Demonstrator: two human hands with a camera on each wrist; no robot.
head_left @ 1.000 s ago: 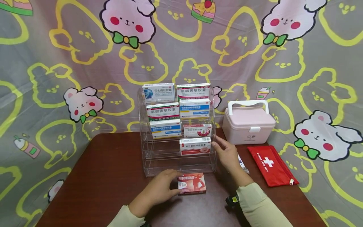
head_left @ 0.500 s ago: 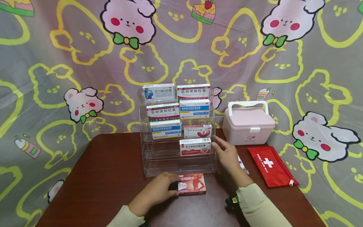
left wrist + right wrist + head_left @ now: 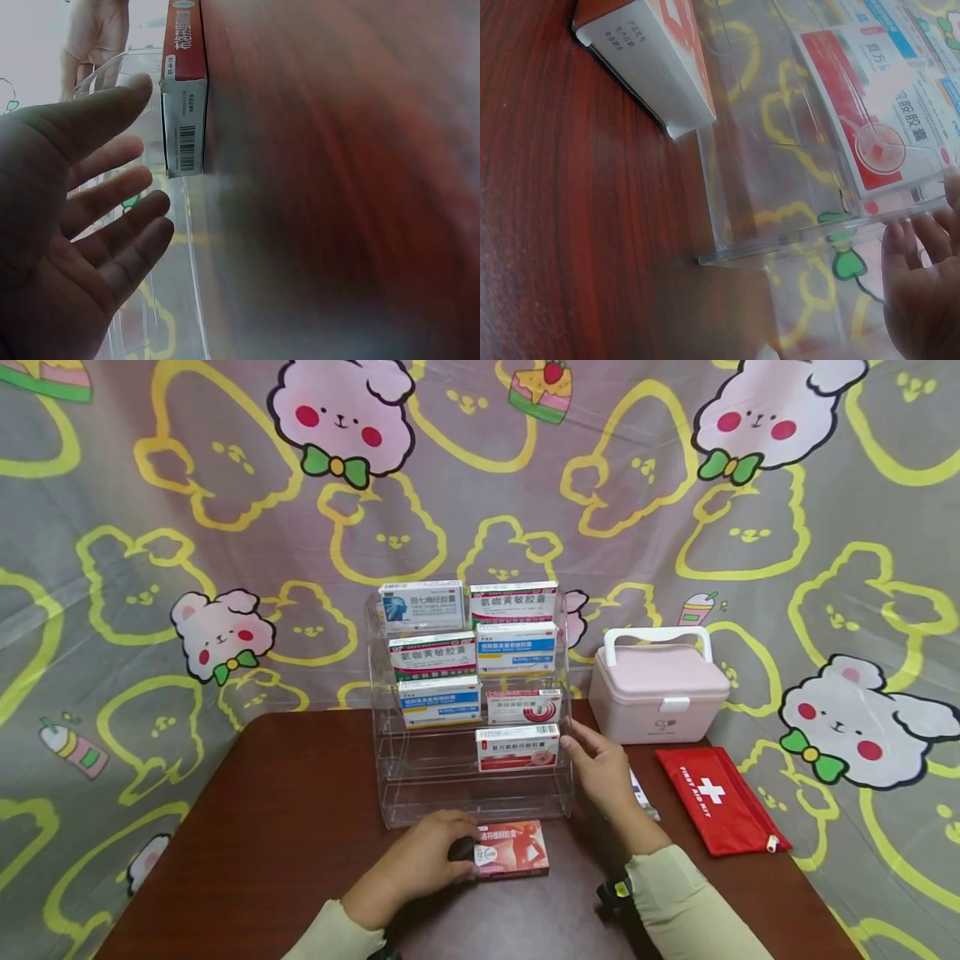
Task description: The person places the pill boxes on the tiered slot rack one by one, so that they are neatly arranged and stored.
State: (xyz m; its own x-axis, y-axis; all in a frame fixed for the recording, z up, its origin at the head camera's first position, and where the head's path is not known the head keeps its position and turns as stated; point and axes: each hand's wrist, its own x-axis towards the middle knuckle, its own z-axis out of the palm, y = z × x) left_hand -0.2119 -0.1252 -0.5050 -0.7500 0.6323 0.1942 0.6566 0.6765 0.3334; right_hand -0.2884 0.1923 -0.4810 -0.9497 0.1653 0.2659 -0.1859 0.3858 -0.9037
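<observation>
In the head view, a red medicine box (image 3: 512,850) lies flat on the table before a clear stepped display rack (image 3: 420,789). My left hand (image 3: 420,860) is at the box's left end. Its fingers are spread and relaxed in the left wrist view, where the thumb tip stands just short of the box's white end (image 3: 184,131). At the rack's right side, my right hand (image 3: 603,777) pinches the clear side panel, thumb on the inner side and fingers outside. Close to that thumb, a red-and-white medicine box (image 3: 517,749) stands on a lower tier.
Several more medicine boxes (image 3: 438,703) fill the upper tiers. A pink lidded case (image 3: 656,693) with a white handle stands at the back right, a red first aid pouch (image 3: 716,797) before it. A white packet (image 3: 643,797) lies partly behind the right wrist.
The red box on the table has shifted slightly toward me and to the right. My left fingers, which overlapped its edge, now sit at its left end. The right hand stays on the rack.
</observation>
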